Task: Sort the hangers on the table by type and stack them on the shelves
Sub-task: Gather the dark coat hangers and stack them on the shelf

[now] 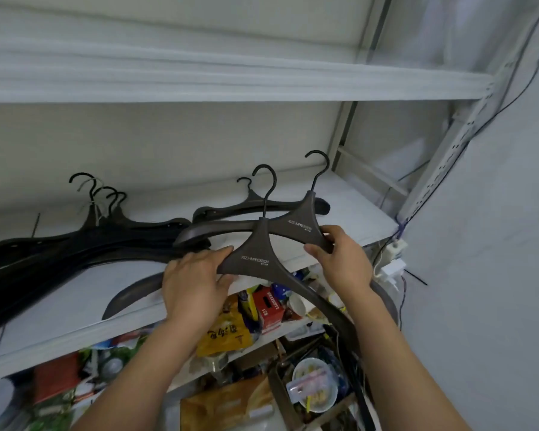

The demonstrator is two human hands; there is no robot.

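Note:
Two wide grey-brown hangers with white lettering are held over the front edge of a white shelf (75, 306). My left hand (196, 284) grips the nearer hanger (255, 256) at its left shoulder. My right hand (343, 259) grips the farther hanger (302, 225) at its right side. Their black hooks point up and away. A stack of black hangers (84, 241) lies on the shelf to the left. One more black hanger (255, 205) lies at the back of the shelf, behind the two held ones.
An upper white shelf (231, 85) runs overhead. Below are shelves crowded with snack bags (224, 334), a red box (269, 306) and a bowl (315, 384). A perforated metal post (442, 163) and cables with a white plug (392, 269) stand at the right.

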